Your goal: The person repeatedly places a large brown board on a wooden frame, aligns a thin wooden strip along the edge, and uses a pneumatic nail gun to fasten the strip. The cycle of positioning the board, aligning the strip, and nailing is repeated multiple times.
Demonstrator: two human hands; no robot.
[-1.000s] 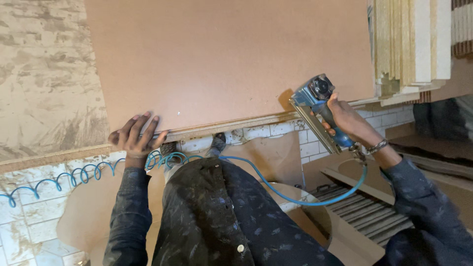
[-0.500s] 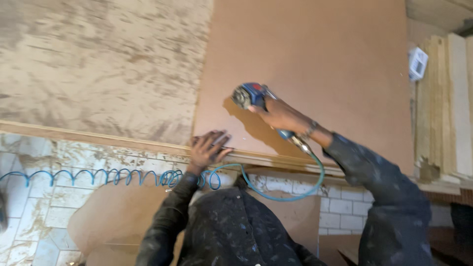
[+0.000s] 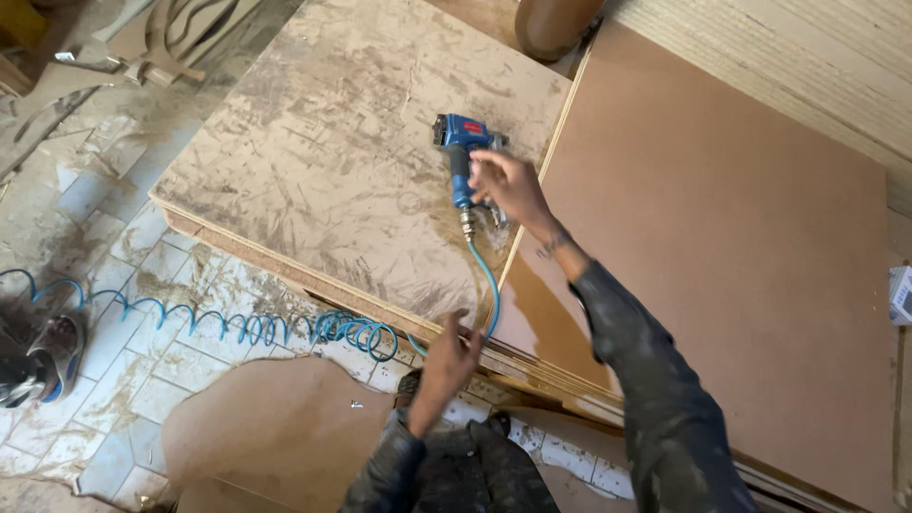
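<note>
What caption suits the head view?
Right hand at blue nail gun on stained board; left hand by hose.

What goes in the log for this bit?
right hand: on blue nail gun, resting on dusty board | left hand: by air hose

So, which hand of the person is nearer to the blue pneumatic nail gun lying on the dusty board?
The right hand: it rests on the handle of the blue pneumatic nail gun. The left hand is lower, at the board's near edge, beside the blue air hose, apart from the gun.
</note>
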